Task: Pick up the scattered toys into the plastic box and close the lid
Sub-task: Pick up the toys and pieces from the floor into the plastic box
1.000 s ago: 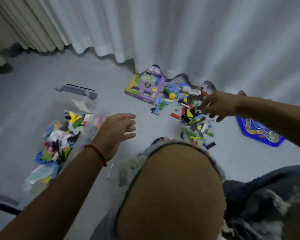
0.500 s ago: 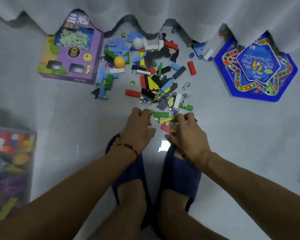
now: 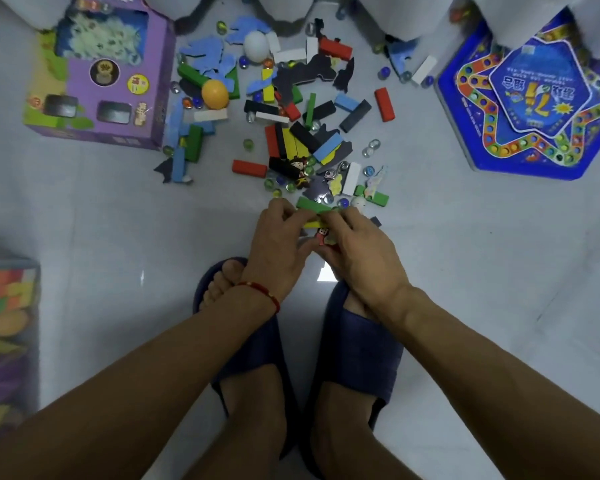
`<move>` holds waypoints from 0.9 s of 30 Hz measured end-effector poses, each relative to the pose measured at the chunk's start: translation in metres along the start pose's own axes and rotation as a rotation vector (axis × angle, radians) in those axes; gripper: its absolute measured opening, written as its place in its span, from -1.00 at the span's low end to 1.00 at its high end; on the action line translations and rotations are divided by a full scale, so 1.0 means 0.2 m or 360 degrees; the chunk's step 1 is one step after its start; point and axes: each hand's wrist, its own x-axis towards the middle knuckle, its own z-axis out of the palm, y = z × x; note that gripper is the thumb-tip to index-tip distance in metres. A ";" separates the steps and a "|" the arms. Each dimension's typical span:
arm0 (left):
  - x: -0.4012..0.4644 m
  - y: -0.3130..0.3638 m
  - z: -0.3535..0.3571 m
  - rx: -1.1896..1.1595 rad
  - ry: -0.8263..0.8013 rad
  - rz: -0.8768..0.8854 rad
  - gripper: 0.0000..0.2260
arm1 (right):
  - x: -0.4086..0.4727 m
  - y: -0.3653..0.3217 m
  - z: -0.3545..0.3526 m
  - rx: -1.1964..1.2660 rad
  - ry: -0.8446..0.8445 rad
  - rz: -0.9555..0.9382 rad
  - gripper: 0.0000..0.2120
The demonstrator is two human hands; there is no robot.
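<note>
A pile of scattered toys (image 3: pixel 291 109) lies on the grey floor: coloured wooden blocks, foam puzzle pieces, glass marbles, an orange ball (image 3: pixel 215 94) and a white ball (image 3: pixel 256 45). My left hand (image 3: pixel 278 247) and my right hand (image 3: pixel 357 251) meet at the pile's near edge. Both have curled fingers around small pieces there: a green block (image 3: pixel 310 204), a yellow block and a little red figure (image 3: pixel 321 235). The clear plastic box (image 3: pixel 4 327), holding toys, sits at the left edge.
A purple toy carton (image 3: pixel 101 74) lies at the far left and a blue hexagonal game board (image 3: pixel 530 98) at the far right. A white curtain hangs along the top. My feet in dark blue slippers (image 3: pixel 357 344) stand just below the hands.
A second ago the hands were apart, the left near the box. The view then swung down onto the pile; both hands have come together at its near edge and closed on pieces.
</note>
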 end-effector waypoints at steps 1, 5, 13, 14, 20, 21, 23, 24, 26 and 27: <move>0.01 0.00 -0.01 0.0000 0.0004 0.0005 -0.66 | 0.01 0.01 -0.01 -0.0006 -0.0030 -0.0034 -0.64; 0.03 -0.02 -0.03 -0.0025 0.0009 0.0075 -0.74 | 0.06 0.03 -0.04 -0.0068 -0.0151 -0.0074 -0.65; 0.07 -0.07 -0.06 -0.0038 0.0003 -0.0035 -0.81 | 0.08 -0.02 -0.04 -0.0089 -0.0157 -0.0090 -0.79; 0.06 -0.07 -0.06 -0.0046 0.0004 -0.0037 -0.80 | 0.08 -0.02 -0.04 -0.0110 -0.0152 -0.0102 -0.78; 0.02 -0.09 -0.06 0.0028 -0.0064 0.0025 -0.73 | 0.03 0.02 -0.16 0.0820 0.0036 0.0450 -0.87; 0.02 -0.09 -0.06 0.0027 -0.0070 0.0054 -0.76 | 0.01 0.03 -0.19 0.1285 0.0119 0.0708 -0.89; 0.02 -0.09 -0.07 0.0042 -0.0071 0.0101 -0.84 | -0.04 0.08 -0.26 0.2201 0.0148 0.1094 -0.86; 0.02 -0.09 -0.07 0.0070 -0.0082 0.0120 -0.85 | -0.07 0.11 -0.28 0.2492 0.0095 0.1180 -0.85; 0.03 -0.08 -0.08 0.0164 -0.0120 0.0186 -0.87 | -0.13 0.18 -0.29 0.2863 0.0012 0.1205 -0.90; 0.03 -0.06 -0.08 0.0212 -0.0142 0.0221 -0.87 | -0.16 0.22 -0.29 0.2990 0.0005 0.1149 -0.93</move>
